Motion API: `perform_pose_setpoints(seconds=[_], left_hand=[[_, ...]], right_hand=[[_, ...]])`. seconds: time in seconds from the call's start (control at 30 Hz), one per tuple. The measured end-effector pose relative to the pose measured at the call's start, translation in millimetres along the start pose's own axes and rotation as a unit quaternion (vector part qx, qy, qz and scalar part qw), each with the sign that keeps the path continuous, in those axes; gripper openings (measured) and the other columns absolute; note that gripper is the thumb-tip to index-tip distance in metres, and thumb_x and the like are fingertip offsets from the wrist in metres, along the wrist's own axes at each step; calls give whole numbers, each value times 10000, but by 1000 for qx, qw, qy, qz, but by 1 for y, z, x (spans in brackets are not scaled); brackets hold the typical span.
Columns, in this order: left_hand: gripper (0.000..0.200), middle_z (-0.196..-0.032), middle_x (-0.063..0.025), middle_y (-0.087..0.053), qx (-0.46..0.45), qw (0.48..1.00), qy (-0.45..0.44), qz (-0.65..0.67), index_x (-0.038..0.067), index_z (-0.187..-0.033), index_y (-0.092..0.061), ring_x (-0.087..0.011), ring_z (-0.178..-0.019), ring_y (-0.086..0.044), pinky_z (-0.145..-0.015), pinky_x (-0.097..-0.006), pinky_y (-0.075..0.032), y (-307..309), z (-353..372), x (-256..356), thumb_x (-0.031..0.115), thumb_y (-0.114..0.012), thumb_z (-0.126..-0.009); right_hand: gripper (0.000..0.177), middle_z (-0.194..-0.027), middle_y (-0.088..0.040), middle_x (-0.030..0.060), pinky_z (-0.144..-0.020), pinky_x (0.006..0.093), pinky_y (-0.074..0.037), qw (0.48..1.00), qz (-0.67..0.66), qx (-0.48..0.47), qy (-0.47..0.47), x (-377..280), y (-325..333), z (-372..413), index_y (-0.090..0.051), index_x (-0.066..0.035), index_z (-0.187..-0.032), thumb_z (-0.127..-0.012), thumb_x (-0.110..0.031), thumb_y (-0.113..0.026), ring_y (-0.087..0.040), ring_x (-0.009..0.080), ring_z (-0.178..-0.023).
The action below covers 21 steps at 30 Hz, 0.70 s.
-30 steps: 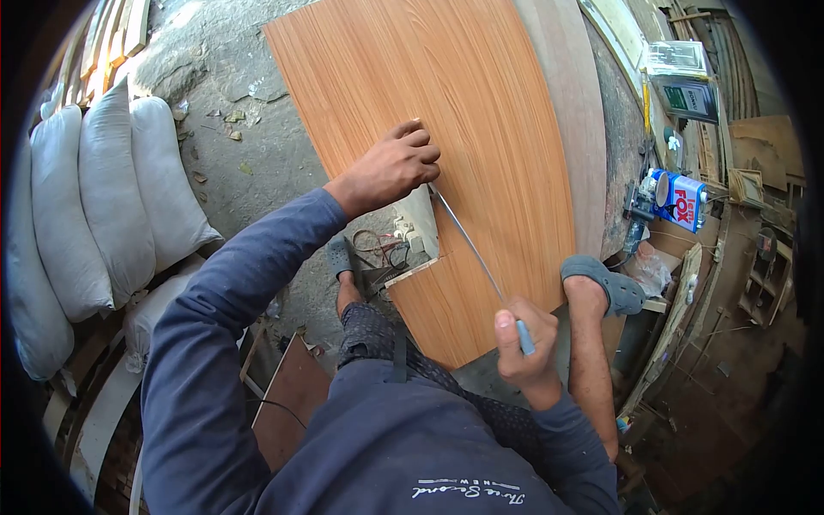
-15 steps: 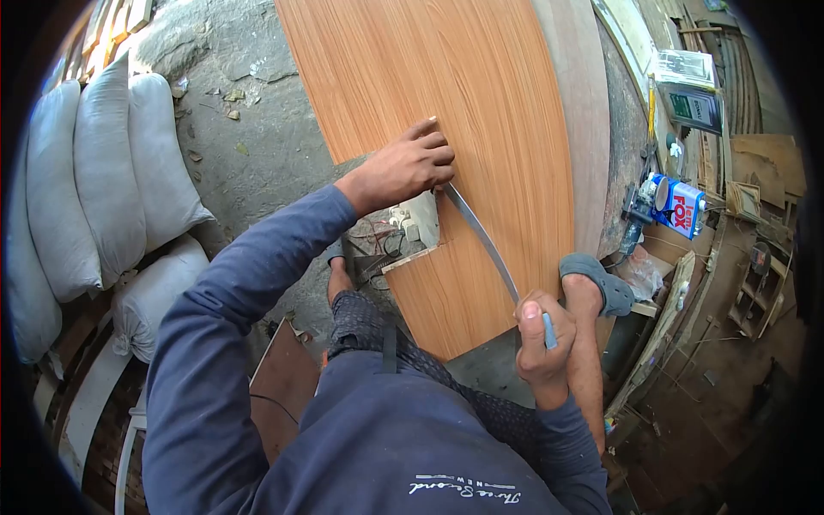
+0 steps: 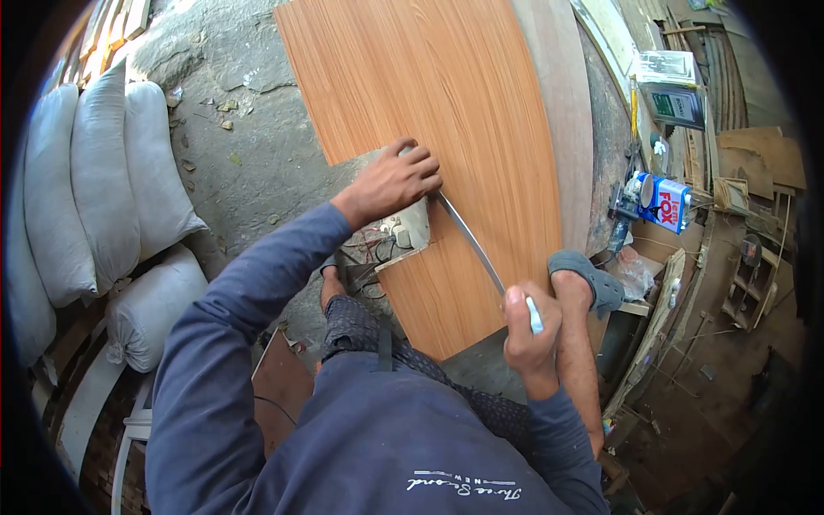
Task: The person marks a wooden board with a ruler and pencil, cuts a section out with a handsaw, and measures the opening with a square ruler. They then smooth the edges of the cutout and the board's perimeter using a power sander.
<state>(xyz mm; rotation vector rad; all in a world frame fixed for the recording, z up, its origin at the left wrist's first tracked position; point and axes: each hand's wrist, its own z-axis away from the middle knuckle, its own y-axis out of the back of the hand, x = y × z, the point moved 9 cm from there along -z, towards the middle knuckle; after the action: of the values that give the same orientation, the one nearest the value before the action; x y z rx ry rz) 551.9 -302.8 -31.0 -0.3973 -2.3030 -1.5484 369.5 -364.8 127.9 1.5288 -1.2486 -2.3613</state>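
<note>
Here: metal strip [image 3: 470, 242] w/ woodgrain sheet [image 3: 446, 86]

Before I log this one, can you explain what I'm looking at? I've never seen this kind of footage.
There is no machine: a person wears one camera on the head, looking down at their own two bare hands. A large orange wood-grain board lies beneath them, with a notch cut in its edge. The left hand pins the far end of a thin grey metal strip at that notch. The right hand has its grip closed on the strip's pale blue near end. The strip lies slanted across the board.
</note>
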Motion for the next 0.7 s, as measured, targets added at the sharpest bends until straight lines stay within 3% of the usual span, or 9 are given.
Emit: perform_pose_setpoints(seconds=[0.03,0.13,0.17,0.4,0.43,0.5,0.57,0.63,0.7], left_hand=[[71,-1013,-35,-596,37,999,14,4,128,-987,-662,-225,-1070,-605,-1008,-435,-465,0,5,3,133,-643,-919],[153,-989,-41,-633,144,975,138,95,113,-1025,-692,-245,-979,-634,-901,-398,-505,-6,21,-6,66,-680,-880],[246,-970,-51,-656,185,967,138,110,108,-1067,-718,-264,-894,-647,-797,-376,-520,-4,24,-8,28,-712,-834],[279,-1022,-79,-674,212,969,101,72,100,-1154,-727,-277,-909,-681,-817,-385,-554,-8,29,-11,30,-740,-884],[285,-1033,-78,-677,229,952,160,124,99,-1173,-724,-269,-930,-686,-837,-376,-560,-14,34,-23,33,-742,-896],[298,-1054,-76,-681,260,896,281,225,99,-1210,-717,-252,-973,-697,-877,-357,-571,-39,53,-37,40,-745,-919],[291,-1099,-72,-682,241,803,396,375,77,-1251,-692,-220,-1012,-692,-902,-338,-575,-66,67,-47,71,-732,-963],[307,-1195,-74,-674,205,664,463,551,20,-1316,-632,-161,-1073,-672,-944,-316,-572,-98,73,-57,121,-693,-1032],[330,-1211,-84,-674,210,538,479,661,7,-1342,-611,-172,-1080,-676,-946,-328,-572,-117,73,-59,116,-684,-1039]], right_hand=[[386,-572,-409,108,-501,396,-322,1000,15,-5,12,-6,1,3,-455,-25,-692,-1028,-161,-587,-421,202,-492],[382,-574,-413,114,-503,398,-327,999,23,-26,4,-7,-1,0,-456,-22,-698,-1031,-158,-585,-432,215,-493],[382,-575,-414,113,-501,397,-326,999,20,-27,-9,-9,0,-3,-456,-22,-699,-1032,-160,-584,-430,214,-492],[386,-579,-430,103,-485,386,-327,1000,13,-18,-9,-2,-11,-22,-471,-23,-701,-1038,-172,-584,-442,198,-489],[385,-582,-434,103,-485,384,-332,1000,16,-13,-4,-2,-13,-24,-476,-22,-701,-1039,-173,-584,-448,195,-491],[370,-597,-456,115,-498,389,-352,999,-8,-16,-29,10,-9,-25,-497,-17,-713,-1037,-169,-588,-466,219,-503],[359,-610,-470,125,-508,394,-368,999,-16,-35,-19,8,-11,-24,-510,-12,-723,-1036,-168,-594,-478,244,-513],[352,-620,-476,134,-516,400,-380,997,-4,-67,29,-13,-19,-26,-516,-10,-732,-1034,-169,-601,-483,270,-522],[351,-620,-466,136,-516,405,-379,996,-4,-85,27,-22,-25,-31,-510,-10,-732,-1032,-165,-604,-479,286,-522]])
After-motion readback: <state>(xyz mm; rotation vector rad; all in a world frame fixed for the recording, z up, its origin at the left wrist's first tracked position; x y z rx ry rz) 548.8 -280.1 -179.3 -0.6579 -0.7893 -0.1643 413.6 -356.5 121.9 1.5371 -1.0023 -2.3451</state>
